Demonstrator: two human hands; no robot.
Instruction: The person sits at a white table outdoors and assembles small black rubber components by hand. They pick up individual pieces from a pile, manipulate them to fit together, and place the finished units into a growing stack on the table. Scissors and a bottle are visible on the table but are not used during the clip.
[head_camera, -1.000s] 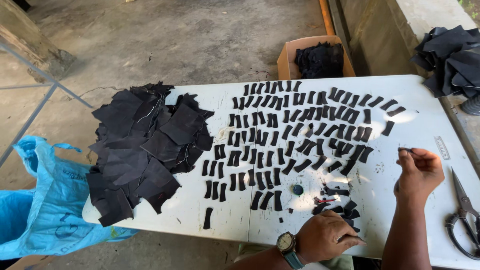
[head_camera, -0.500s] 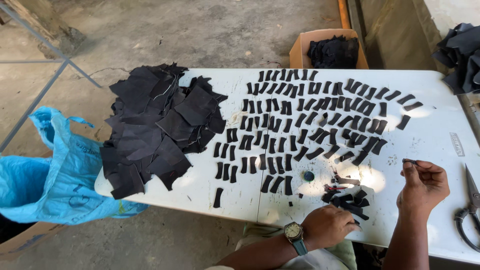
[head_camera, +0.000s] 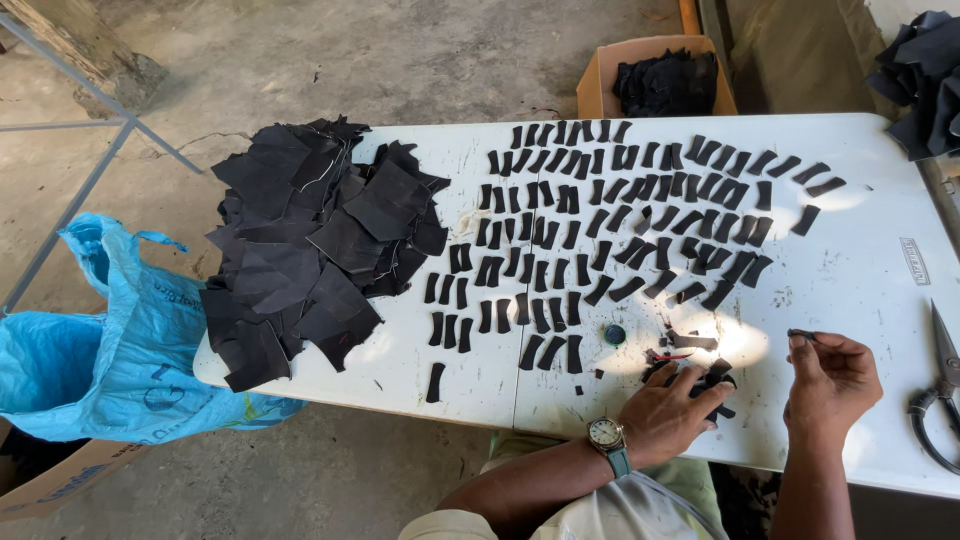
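From the head camera, your left hand (head_camera: 672, 412) presses fingers down on a small pile of black scraps (head_camera: 712, 382) on the white table (head_camera: 860, 280). Your right hand (head_camera: 832, 380) pinches one small black piece (head_camera: 800, 334). A blue bag (head_camera: 110, 350) hangs left; a brown box (head_camera: 600, 80) stands behind.

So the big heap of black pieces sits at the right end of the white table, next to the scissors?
Not quite. In the head view the heap of black pieces lies at the left end of the white table; the scissors lie at the right edge, far from it.
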